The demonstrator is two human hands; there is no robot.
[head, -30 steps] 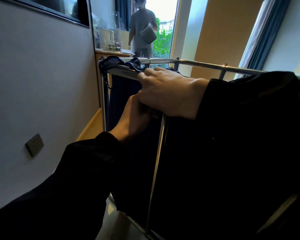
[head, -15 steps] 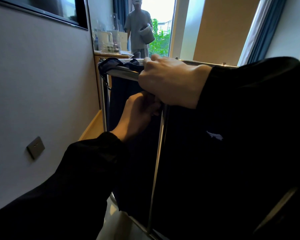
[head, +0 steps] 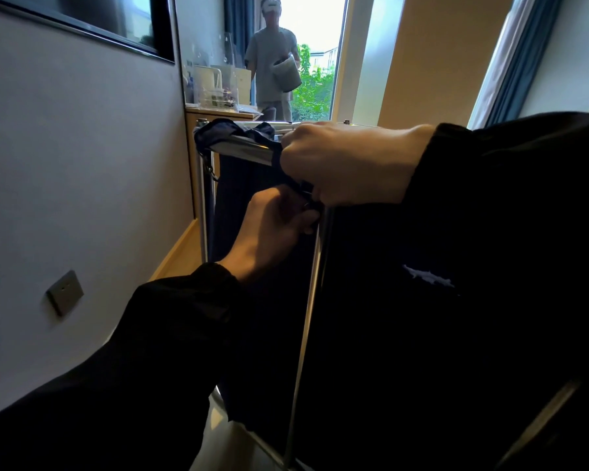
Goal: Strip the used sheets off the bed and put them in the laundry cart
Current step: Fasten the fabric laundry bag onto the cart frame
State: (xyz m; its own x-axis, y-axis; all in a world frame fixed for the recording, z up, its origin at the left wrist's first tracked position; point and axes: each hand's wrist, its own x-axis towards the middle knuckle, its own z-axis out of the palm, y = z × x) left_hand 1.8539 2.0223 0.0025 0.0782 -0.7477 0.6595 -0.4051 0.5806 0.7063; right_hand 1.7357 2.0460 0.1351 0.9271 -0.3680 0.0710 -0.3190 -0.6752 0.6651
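The laundry cart point(head: 306, 300) fills the middle of the view: a chrome tube frame with a dark navy cloth bag hung from its top rail point(head: 245, 149). At the frame's near corner, my right hand point(head: 347, 164) grips the top rail and the bag's edge. Just below it, my left hand point(head: 276, 229) pinches a small dark strap or clip of the bag against the upright post. Both arms wear black sleeves. No bed and no sheets are in view.
A pale wall point(head: 82, 198) with a grey switch plate point(head: 64, 296) runs close along the cart's left. Behind the cart stands a wooden counter point(head: 223, 114) with clear containers. A person point(head: 274, 66) holding a grey bucket stands by the bright window. Blue curtains point(head: 521, 62) hang at right.
The view has moved closer and tilted. My left hand has slid down a little below my right hand at the cart's corner. The person at the window turned to face me.
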